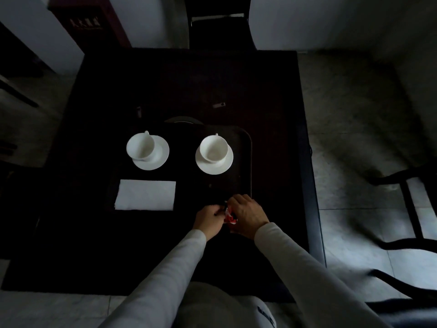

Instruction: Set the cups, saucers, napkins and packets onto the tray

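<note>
Red-and-white paper packets (pixel 229 217) pinched between left hand (pixel 210 218) and right hand (pixel 247 216), at near right corner of dark rectangular tray (pixel 247 147). Risk judged: packets dropped off tray edge if released early.

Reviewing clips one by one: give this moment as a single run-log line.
left hand and right hand: both on red-and-white packets | tray: two cups on saucers, napkin placed | packets: at tray's near edge

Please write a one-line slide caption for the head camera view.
Both hands hold red-and-white packets at the tray's near edge; two cups on saucers and a napkin sit on it.
</note>
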